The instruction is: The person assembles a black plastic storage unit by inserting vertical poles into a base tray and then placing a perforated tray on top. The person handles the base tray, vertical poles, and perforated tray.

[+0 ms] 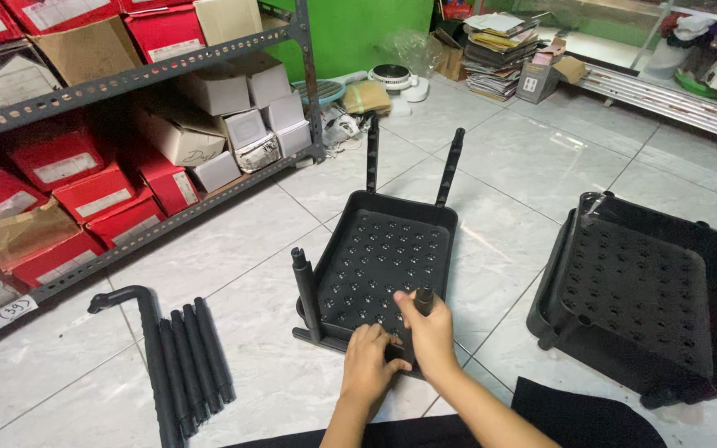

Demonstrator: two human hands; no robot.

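From the head camera, you are looking down at a black perforated tray (387,257) resting on the tiled floor (242,241), just in front of you. Four black poles rise from its corners, so it sits flat and steady while you work at its near edge. Your right hand (429,336) wraps around the near right pole (423,300), fingers (408,311) clamped on it just under its top, which looks like a grip meant to keep the pole upright in its corner socket. Your left hand (368,358) presses down on the tray's near rim beside it, fingers curled together against the plastic, apparently bracing the tray so it does not shift under the other hand.

The near left pole (304,290) stands free at its corner, and the two far poles (412,162) lean slightly outward. A bundle of spare black poles (188,365) lies on the floor to your left, within easy reach. To your right, a stack of matching trays (641,299) lies tilted on the floor, well apart from your hands. Metal shelving (126,79) full of red and white boxes (93,182) lines the left side.
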